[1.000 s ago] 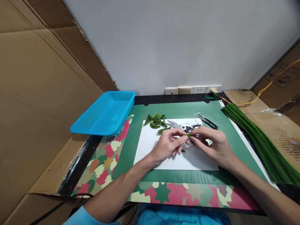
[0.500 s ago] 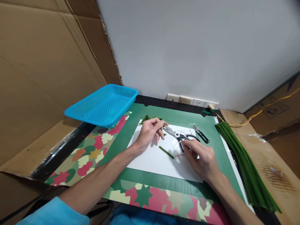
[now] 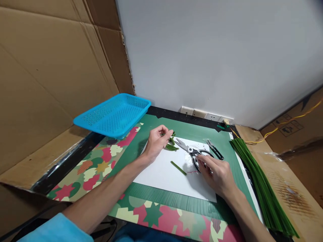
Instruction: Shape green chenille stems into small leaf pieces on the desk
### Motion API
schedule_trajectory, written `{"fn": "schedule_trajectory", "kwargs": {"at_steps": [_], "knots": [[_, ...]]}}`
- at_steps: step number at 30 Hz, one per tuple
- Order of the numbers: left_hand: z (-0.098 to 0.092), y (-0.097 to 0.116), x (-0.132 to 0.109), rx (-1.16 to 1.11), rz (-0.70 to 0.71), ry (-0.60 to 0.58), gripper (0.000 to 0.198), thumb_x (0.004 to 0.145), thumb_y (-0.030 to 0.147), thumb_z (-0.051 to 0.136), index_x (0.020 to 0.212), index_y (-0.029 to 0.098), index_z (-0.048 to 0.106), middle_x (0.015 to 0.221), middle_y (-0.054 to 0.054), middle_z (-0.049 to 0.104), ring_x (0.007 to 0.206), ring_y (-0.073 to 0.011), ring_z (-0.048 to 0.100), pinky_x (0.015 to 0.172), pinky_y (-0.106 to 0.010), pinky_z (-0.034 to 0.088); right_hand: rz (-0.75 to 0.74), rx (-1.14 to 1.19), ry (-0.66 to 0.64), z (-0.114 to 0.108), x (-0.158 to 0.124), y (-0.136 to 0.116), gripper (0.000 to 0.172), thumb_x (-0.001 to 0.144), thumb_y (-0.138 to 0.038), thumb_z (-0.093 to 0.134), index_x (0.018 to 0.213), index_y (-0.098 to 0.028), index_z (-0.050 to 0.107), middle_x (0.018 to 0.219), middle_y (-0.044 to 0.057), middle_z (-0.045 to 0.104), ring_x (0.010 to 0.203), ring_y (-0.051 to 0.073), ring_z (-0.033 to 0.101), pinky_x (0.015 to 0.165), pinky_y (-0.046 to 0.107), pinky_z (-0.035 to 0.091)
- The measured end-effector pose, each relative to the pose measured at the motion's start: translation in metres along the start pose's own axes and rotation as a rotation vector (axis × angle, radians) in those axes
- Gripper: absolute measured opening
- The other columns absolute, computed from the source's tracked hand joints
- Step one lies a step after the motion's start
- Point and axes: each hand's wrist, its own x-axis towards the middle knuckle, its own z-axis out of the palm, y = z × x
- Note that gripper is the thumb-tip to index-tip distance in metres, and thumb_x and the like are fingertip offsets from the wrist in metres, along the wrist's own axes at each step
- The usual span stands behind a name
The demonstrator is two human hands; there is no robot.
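My left hand (image 3: 158,143) is raised over the white sheet (image 3: 161,178), thumb and forefinger pinched together; whatever may be between the tips is too small to make out. Just beyond its fingers lie several bent pieces of green pipe cleaner (image 3: 171,147), partly hidden by the hand. My right hand (image 3: 217,173) has its fingers on a handle loop of the black-and-grey scissors (image 3: 189,150), whose blades are parted and point toward the left hand. Between the hands a short straight cut of green pipe cleaner (image 3: 178,168) rests on the sheet.
Small black-handled pliers (image 3: 215,150) lie right of the scissors, and a clear plastic bag (image 3: 188,163) lies under them. A bundle of long green pipe cleaners (image 3: 262,188) runs along the right edge. At the back left stands a blue perforated basket (image 3: 113,116). Cardboard (image 3: 50,67) walls the left.
My left hand has drawn slightly left, away from the scissor tips, and its fingers have closed into a pinch. More of the bent green pieces show. The right hand stays at the scissors.
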Motion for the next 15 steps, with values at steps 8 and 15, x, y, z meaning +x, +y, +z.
{"fn": "schedule_trajectory", "kwargs": {"at_steps": [8,15], "knots": [[-0.005,0.004,0.010,0.047,0.126,0.096,0.034,0.079,0.042,0.083,0.087,0.018,0.060,0.078,0.004,0.057,0.048,-0.0028,0.039,0.042,-0.019,0.030,0.398,-0.139,0.108,-0.020,0.003,0.045,0.020,0.099,-0.032,0.058,0.103,-0.020,0.074,0.069,0.000,0.071,0.050,0.013,0.058,0.056,0.024,0.042],[-0.015,-0.002,0.015,0.171,0.130,0.073,0.031,0.076,0.038,0.083,0.090,0.016,0.067,0.081,0.000,0.063,0.051,-0.0065,0.050,0.045,-0.020,0.037,0.688,-0.382,-0.212,-0.061,0.005,0.083,0.028,0.099,-0.044,0.055,0.098,-0.025,0.076,0.085,0.006,0.078,0.068,0.022,0.068,0.056,0.028,0.033]]}}
